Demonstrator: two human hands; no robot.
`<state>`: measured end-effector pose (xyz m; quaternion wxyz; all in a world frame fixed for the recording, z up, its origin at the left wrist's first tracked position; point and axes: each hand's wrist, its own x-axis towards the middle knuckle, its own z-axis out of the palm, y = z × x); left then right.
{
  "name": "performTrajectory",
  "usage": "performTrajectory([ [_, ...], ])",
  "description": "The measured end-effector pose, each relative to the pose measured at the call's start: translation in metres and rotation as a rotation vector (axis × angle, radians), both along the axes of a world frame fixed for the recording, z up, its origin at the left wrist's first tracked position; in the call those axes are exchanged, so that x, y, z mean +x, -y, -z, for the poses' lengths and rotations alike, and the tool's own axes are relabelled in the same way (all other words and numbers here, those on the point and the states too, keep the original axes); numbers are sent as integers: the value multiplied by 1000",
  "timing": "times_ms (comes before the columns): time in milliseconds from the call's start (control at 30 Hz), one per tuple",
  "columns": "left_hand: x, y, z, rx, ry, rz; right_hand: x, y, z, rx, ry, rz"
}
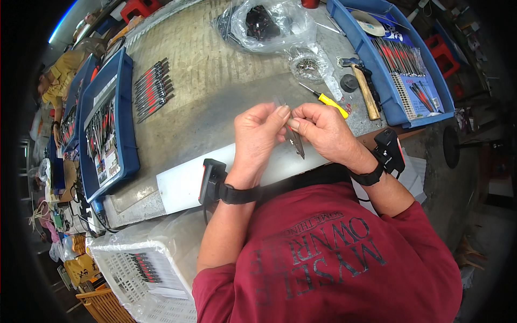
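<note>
My left hand (258, 132) and my right hand (323, 129) meet over the near edge of the table, thumbs and fingertips pinched together. Between them they hold a slim dark tool with a pointed end (298, 146). Its tip points down toward me and its upper end shows above my left thumb. Fingers cover its middle, so its exact kind does not show. Beneath lies a white board (188, 185) along the table edge. To the right of my right hand is a yellow-handled screwdriver (332, 105).
Left, a blue tray (134, 142) holds black-and-red slim tools; a row of similar tools (154, 89) lies beside it. Right stand a hammer (367, 94), a black round lid (349, 83) and another blue tray (444, 99). Plastic bags (299, 27) of parts lie behind; a white basket (116, 247) sits below.
</note>
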<state>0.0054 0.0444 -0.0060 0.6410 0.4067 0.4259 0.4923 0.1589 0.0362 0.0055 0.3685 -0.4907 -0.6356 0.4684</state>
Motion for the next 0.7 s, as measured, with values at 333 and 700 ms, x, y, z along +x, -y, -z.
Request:
performTrajectory([
  [333,1,0,1,11,-11,-8,0,2,3,-81,-17,-29],
  [700,-3,0,4,22,-29,10,1,5,2,-100,-112,-64],
])
